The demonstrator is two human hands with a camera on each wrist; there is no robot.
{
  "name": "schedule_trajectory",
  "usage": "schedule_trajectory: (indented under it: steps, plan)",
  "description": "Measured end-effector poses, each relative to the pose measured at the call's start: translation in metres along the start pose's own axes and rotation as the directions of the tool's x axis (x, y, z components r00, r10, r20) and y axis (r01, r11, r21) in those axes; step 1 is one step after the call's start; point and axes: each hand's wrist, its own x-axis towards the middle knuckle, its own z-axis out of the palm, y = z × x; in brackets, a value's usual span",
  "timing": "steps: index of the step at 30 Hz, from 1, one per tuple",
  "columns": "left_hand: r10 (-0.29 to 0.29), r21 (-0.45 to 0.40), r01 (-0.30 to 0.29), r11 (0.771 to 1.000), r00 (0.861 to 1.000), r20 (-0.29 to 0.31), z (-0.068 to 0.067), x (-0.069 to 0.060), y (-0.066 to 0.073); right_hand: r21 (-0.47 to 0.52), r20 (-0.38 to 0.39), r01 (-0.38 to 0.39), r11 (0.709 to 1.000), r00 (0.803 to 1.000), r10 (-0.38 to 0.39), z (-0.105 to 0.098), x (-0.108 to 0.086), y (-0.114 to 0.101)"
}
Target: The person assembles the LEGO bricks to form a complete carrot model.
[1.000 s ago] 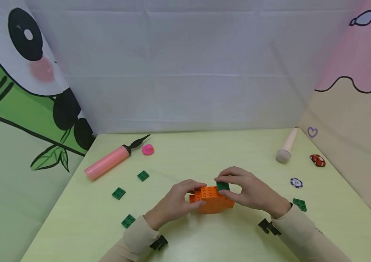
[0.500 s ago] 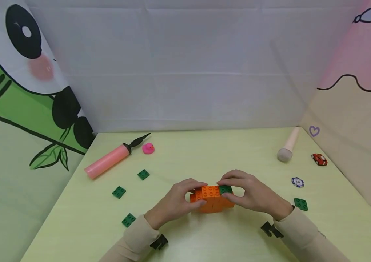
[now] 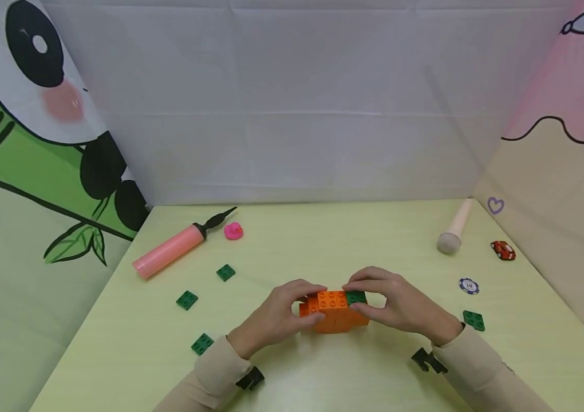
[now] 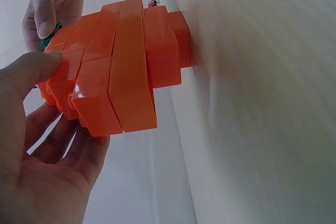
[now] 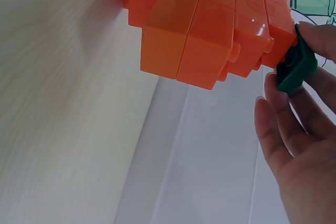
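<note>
A stacked block of orange toy bricks (image 3: 334,318) stands on the table in the middle of the head view, wider in its middle layers than at its base. My left hand (image 3: 292,315) grips its left side, thumb in front and fingers behind, as the left wrist view of the orange bricks (image 4: 113,61) shows. My right hand (image 3: 390,300) pinches a green toy brick (image 3: 356,297) at the top right end of the stack. In the right wrist view the green brick (image 5: 298,65) sits tilted against the orange studs, its hollow underside partly showing.
Loose green bricks lie left, one of them a green brick (image 3: 186,300), and another green brick (image 3: 474,320) lies right. Farther off are a pink pump (image 3: 170,252), a pink rubber duck (image 3: 233,231), a toy microphone (image 3: 454,229), a red toy car (image 3: 502,250) and a poker chip (image 3: 469,285).
My right hand has shifted slightly right and down with the green brick, bringing it onto the stack's right end. My left hand keeps its hold on the orange bricks.
</note>
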Motion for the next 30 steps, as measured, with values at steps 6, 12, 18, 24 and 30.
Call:
schedule_trajectory:
  steps: [6, 12, 18, 24, 30]
  plan:
    - [0.008, 0.005, -0.008, 1.0, 1.0, -0.002, 0.0001, 0.0001, 0.0, 0.0, 0.0, -0.003, 1.0, 1.0, 0.003, -0.0002, 0.0003, -0.001]
    - [0.014, 0.005, -0.014, 1.0, 1.0, -0.005, 0.0001, 0.0, 0.0, 0.007, -0.005, 0.004, 1.0, 1.0, -0.004, -0.0005, 0.0003, -0.0012]
    - [0.02, 0.004, -0.02, 1.0, 1.0, -0.01, -0.0002, -0.0004, 0.0005, 0.013, -0.004, 0.005, 1.0, 1.0, -0.005, -0.001, 0.0004, -0.0008]
    - [0.013, 0.008, -0.013, 1.0, 1.0, -0.012, 0.0003, -0.001, 0.0004, 0.015, 0.018, -0.032, 0.999, 0.999, 0.032, -0.0013, 0.001, -0.0018]
    - [0.025, 0.012, -0.025, 1.0, 1.0, -0.015, 0.0008, -0.0011, -0.001, 0.033, 0.037, -0.057, 0.998, 0.998, 0.056, -0.0021, 0.0013, -0.0033]
